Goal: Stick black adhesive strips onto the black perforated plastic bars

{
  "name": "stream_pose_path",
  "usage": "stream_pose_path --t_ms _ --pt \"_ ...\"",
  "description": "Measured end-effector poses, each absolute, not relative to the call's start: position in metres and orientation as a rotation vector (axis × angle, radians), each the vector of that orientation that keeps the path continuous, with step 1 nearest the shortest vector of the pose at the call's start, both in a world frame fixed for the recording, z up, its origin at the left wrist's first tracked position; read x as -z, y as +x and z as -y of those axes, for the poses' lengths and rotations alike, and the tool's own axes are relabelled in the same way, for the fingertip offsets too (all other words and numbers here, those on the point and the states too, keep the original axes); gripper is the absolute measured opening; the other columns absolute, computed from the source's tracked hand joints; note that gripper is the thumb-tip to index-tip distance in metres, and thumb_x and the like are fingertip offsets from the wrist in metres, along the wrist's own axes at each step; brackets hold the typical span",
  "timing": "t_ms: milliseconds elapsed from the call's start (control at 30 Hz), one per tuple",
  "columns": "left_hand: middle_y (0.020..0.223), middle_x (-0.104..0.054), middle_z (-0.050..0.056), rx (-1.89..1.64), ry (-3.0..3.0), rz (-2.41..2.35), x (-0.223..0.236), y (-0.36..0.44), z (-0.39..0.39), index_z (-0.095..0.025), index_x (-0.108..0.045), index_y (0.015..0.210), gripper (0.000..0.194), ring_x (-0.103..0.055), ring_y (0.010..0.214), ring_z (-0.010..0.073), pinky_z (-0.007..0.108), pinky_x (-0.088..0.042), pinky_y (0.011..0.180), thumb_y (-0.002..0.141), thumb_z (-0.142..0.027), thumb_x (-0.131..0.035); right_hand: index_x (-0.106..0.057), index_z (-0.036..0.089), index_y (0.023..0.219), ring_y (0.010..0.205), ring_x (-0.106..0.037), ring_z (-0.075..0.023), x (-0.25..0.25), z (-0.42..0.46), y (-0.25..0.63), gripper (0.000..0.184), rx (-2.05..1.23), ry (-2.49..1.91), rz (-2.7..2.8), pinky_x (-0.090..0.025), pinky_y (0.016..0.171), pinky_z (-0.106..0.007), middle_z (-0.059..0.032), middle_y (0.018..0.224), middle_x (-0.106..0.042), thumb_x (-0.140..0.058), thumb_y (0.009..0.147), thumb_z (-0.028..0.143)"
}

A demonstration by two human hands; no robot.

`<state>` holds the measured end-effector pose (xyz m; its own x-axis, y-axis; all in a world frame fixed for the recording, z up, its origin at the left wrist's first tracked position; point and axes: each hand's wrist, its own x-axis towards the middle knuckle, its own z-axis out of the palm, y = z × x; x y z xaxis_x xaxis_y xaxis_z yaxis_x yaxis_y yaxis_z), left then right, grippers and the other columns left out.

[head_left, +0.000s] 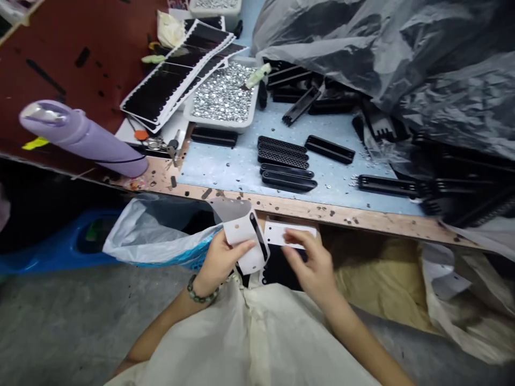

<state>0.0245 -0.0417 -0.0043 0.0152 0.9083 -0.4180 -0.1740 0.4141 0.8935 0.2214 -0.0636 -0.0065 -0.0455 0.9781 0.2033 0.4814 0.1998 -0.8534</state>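
My left hand (219, 260) pinches a white backing sheet (242, 236) between thumb and fingers. One black strip sticker (258, 234) is on the sheet's right side, and the sheet has small round holes. A little to the right, my right hand (311, 260) is held with thumb and fingers curved and apart, nothing visible between them. Below its fingertips is another sheet (281, 262), white along the top and black below, at the table edge above my lap. Whether the fingertips touch this sheet I cannot tell.
Black bar-shaped plastic parts (285, 163) lie in a row on the blue table surface (225, 174). Behind are a tray (243, 126) of small shiny pieces, sticker sheets (177, 72) and a purple bottle (92, 139). Plastic-wrapped parts (362, 48) fill the right. A bag (161, 236) hangs at the table's front edge.
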Motion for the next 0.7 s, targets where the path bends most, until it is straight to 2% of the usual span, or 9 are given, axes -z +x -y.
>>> stream_pose_path --t_ms 133,200,333,467,567,633,700 --pt "0.094 -0.07 0.007 -0.902 0.973 -1.194 0.003 0.044 0.039 -0.013 -0.063 0.091 0.028 -0.065 0.085 0.0178 0.027 -0.054 0.077 0.073 -0.032 -0.072 -0.063 0.025 0.116 0.093 -0.064 -0.019 -0.002 0.05 0.199 0.028 -0.775 -1.268 1.626 -0.054 0.082 -0.033 -0.0057 0.103 -0.068 -0.06 0.087 0.023" --pt "0.086 -0.067 0.004 -0.883 0.992 -1.181 0.005 0.046 0.037 -0.013 -0.058 0.082 0.024 -0.063 0.078 0.014 0.023 -0.052 0.071 0.074 -0.032 -0.071 -0.066 0.026 0.113 0.09 -0.066 -0.0172 -0.002 0.048 0.2 0.025 -0.888 -1.236 1.565 -0.055 0.079 -0.03 -0.0039 0.1 -0.069 -0.057 0.09 0.024" --pt "0.073 -0.062 -0.002 -0.895 0.938 -1.111 0.012 0.049 0.034 -0.015 -0.046 0.072 0.03 -0.057 0.064 0.0079 0.017 -0.047 0.058 0.075 -0.03 -0.072 -0.07 0.027 0.106 0.089 -0.067 -0.0161 0.0 0.049 0.209 0.022 -1.049 -1.199 1.402 -0.055 0.079 -0.03 -0.0024 0.099 -0.071 -0.053 0.092 0.025" --pt "0.09 -0.067 0.001 -1.03 0.79 -1.192 0.009 0.056 0.026 -0.017 -0.053 0.091 0.031 -0.065 0.083 0.0128 0.022 -0.053 0.073 0.073 -0.031 -0.074 -0.07 0.024 0.099 0.08 -0.067 -0.0153 0.008 0.044 0.225 0.019 -1.118 -1.19 1.011 -0.057 0.076 -0.031 -0.002 0.086 -0.071 -0.053 0.092 0.03" --pt "0.103 -0.068 0.004 -1.1 0.73 -1.231 0.004 0.061 0.018 -0.02 -0.053 0.109 0.043 -0.065 0.093 0.0153 0.026 -0.053 0.082 0.073 -0.032 -0.073 -0.066 0.023 0.103 0.082 -0.067 -0.0143 0.011 0.037 0.24 0.021 -1.115 -1.201 0.887 -0.056 0.08 -0.032 -0.0035 0.095 -0.068 -0.054 0.092 0.035" --pt "0.104 -0.068 0.005 -1.03 0.785 -1.183 0.004 0.064 0.015 -0.019 -0.055 0.11 0.042 -0.065 0.094 0.016 0.027 -0.053 0.084 0.074 -0.032 -0.072 -0.063 0.022 0.109 0.09 -0.065 -0.0159 0.008 0.034 0.243 0.026 -1.099 -1.218 1.044 -0.055 0.084 -0.033 -0.0063 0.108 -0.065 -0.059 0.088 0.038" --pt "0.101 -0.068 0.006 -0.904 0.899 -1.152 0.004 0.066 0.015 -0.017 -0.059 0.104 0.036 -0.065 0.093 0.0165 0.027 -0.052 0.084 0.075 -0.033 -0.071 -0.062 0.022 0.112 0.096 -0.063 -0.0171 0.003 0.032 0.24 0.029 -1.029 -1.231 1.255 -0.054 0.086 -0.033 -0.007 0.11 -0.064 -0.062 0.086 0.036"
